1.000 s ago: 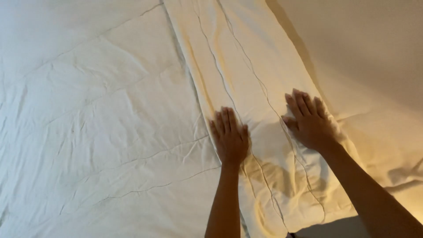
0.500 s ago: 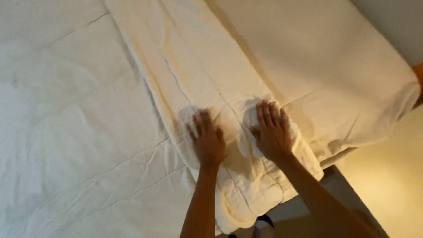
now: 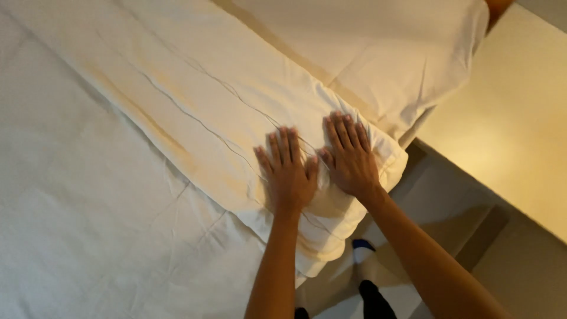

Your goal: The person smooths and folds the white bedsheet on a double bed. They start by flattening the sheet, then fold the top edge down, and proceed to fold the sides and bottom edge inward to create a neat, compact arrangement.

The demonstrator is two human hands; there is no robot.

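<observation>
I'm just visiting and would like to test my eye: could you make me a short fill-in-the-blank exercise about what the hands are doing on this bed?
1. Both hands lie ____ on the folded cream duvet, fingers spread.
2. The left hand and the right hand rest ____ each other, near the duvet's end.
3. The duvet lies on a ____ bed sheet.
4. Below the bed edge, a foot stands on the ____.

Missing words: flat; beside; white; floor

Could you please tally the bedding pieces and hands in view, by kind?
Folded duvet: 1
Pillow: 1
Bed sheet: 1
Hands, left hand and right hand, flat on the duvet: 2
Total: 5
</observation>
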